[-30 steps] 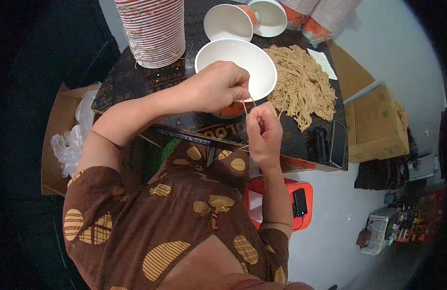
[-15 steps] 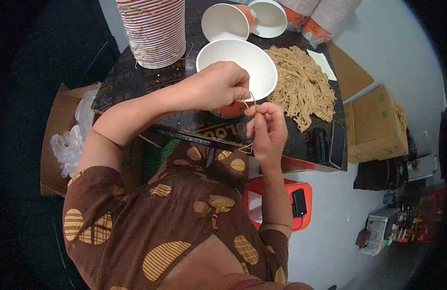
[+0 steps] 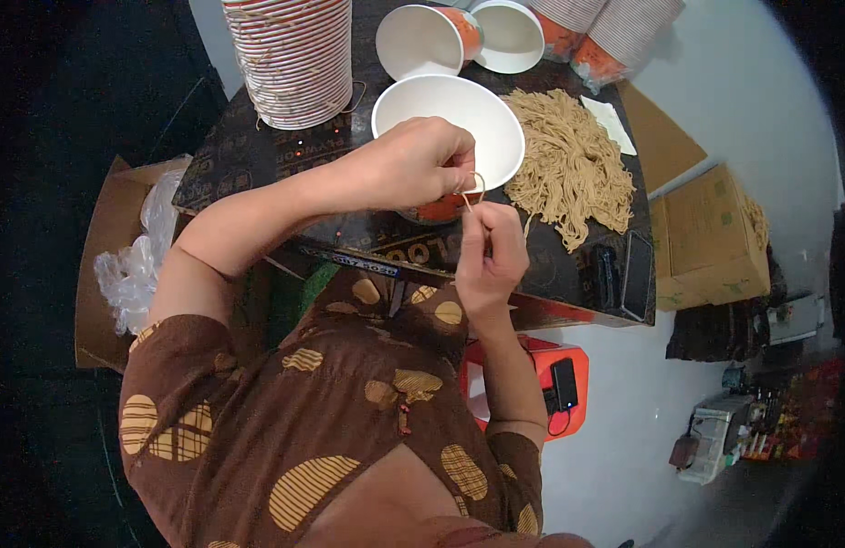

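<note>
A large paper tub (image 3: 497, 128), white inside with orange on its outer wall, stands at the table's front edge. Over its near rim, my left hand (image 3: 427, 164) is closed in a pinch on a thin tan cord (image 3: 482, 185). The cord makes a small loop between my two hands. Just below and to the right, my right hand (image 3: 495, 251) pinches the same cord with thumb and fingers. Whether the cord passes through the tub's wall is hidden by my fingers. To the right of the tub lies a heap of similar tan cords (image 3: 573, 164).
A tall stack of paper tubs (image 3: 294, 68) rises at the back left of the dark table (image 3: 258, 164). Two tubs (image 3: 418, 46) lie tipped behind. Wrapped stacks (image 3: 619, 36) are back right. A dark phone-like object (image 3: 636, 274) lies front right. A red stool (image 3: 576, 402) stands below.
My right hand has turned and closed tighter on the cord, moving slightly left. The cord's tail below it has gone from view. My left hand stays nearly in place.
</note>
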Available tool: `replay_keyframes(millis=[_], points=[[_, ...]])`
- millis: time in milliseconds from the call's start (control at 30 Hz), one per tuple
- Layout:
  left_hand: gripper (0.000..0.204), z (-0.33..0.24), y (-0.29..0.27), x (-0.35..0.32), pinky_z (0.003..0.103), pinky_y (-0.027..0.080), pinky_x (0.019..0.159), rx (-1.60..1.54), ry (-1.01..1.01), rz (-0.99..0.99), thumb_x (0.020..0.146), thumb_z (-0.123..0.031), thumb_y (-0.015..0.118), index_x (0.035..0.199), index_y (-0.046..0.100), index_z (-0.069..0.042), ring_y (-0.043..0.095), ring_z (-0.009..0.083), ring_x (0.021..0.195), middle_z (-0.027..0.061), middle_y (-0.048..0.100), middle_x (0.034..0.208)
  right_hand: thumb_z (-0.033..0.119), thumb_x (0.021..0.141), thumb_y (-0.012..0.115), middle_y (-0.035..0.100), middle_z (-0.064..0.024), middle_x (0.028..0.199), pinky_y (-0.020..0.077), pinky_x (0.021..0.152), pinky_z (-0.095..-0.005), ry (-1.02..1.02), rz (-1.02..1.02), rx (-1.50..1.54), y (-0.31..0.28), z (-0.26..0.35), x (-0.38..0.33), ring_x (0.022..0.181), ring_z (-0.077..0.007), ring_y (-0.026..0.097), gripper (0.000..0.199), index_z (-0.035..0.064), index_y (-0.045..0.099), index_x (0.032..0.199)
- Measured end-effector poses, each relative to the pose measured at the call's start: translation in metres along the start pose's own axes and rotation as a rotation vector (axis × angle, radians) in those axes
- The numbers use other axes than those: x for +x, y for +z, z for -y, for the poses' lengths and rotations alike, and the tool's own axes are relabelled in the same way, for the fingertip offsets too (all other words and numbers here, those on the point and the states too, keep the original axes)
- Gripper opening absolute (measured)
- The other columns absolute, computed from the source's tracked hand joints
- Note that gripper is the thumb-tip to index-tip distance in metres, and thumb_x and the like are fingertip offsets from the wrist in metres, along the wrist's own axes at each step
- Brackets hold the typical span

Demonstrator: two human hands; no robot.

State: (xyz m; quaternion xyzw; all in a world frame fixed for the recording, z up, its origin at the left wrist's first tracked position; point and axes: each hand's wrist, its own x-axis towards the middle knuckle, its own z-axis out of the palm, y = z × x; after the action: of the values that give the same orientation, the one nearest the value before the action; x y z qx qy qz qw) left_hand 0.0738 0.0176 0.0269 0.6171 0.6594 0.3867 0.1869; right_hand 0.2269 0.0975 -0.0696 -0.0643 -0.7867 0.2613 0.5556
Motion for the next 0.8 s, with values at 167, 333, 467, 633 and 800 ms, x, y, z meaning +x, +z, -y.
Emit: replay_keyframes(millis=[167, 333, 467, 633, 800], points=[[0.01, 0.002, -0.001, -0.002, 0.039, 0.049, 0.064, -0.069, 0.02, -0.012, 0.082, -0.007, 0.067, 0.08, 0.063, 0.002, 0.065, 0.0249, 0.067, 0.0159, 0.066, 0.071, 0.004, 0.095, 0.06, 0.058, -0.005, 0.076, 0.0436, 0.058, -0.0243, 0.213, -0.035, 0.12, 0.001, 0.009, 0.001, 0.064, -0.0107, 0.053, 0.003, 0.0014, 0.06, 0.096], [0.008, -0.001, -0.005, -0.004, 0.036, 0.048, 0.062, -0.074, 0.017, 0.017, 0.081, -0.004, 0.065, 0.078, 0.06, 0.002, 0.063, 0.0199, 0.066, 0.0132, 0.065, 0.07, 0.006, 0.096, 0.06, 0.054, 0.0034, 0.071, 0.0386, 0.057, -0.0194, 0.231, -0.117, 0.058, 0.006, 0.01, 0.005, 0.061, -0.0028, 0.045, 0.005, 0.0015, 0.06, 0.094], [0.011, -0.002, -0.012, -0.006, 0.03, 0.05, 0.068, -0.026, 0.002, 0.12, 0.083, -0.004, 0.069, 0.086, 0.059, 0.0, 0.061, 0.0127, 0.075, 0.0062, 0.064, 0.078, 0.006, 0.094, 0.064, 0.053, 0.0071, 0.071, 0.0355, 0.055, -0.0175, 0.242, -0.17, 0.076, 0.009, 0.012, 0.01, 0.061, -0.0001, 0.042, 0.004, 0.002, 0.062, 0.095], [0.011, 0.004, -0.011, -0.011, 0.031, 0.049, 0.072, -0.007, 0.068, 0.124, 0.082, -0.004, 0.07, 0.087, 0.06, -0.001, 0.062, 0.0169, 0.078, 0.0069, 0.063, 0.08, 0.005, 0.093, 0.067, 0.053, 0.0086, 0.07, 0.032, 0.054, -0.0156, 0.343, -0.173, 0.179, 0.009, 0.015, 0.013, 0.061, 0.0018, 0.041, 0.005, 0.0029, 0.065, 0.097], [0.01, 0.006, -0.01, -0.012, 0.034, 0.048, 0.075, 0.005, 0.114, 0.101, 0.081, -0.005, 0.07, 0.087, 0.061, -0.002, 0.062, 0.0208, 0.08, 0.0082, 0.063, 0.082, 0.006, 0.089, 0.071, 0.052, 0.0072, 0.061, 0.0363, 0.049, -0.0177, 0.468, -0.145, 0.212, 0.008, 0.017, 0.015, 0.055, 0.0011, 0.045, 0.009, 0.0043, 0.062, 0.092]])
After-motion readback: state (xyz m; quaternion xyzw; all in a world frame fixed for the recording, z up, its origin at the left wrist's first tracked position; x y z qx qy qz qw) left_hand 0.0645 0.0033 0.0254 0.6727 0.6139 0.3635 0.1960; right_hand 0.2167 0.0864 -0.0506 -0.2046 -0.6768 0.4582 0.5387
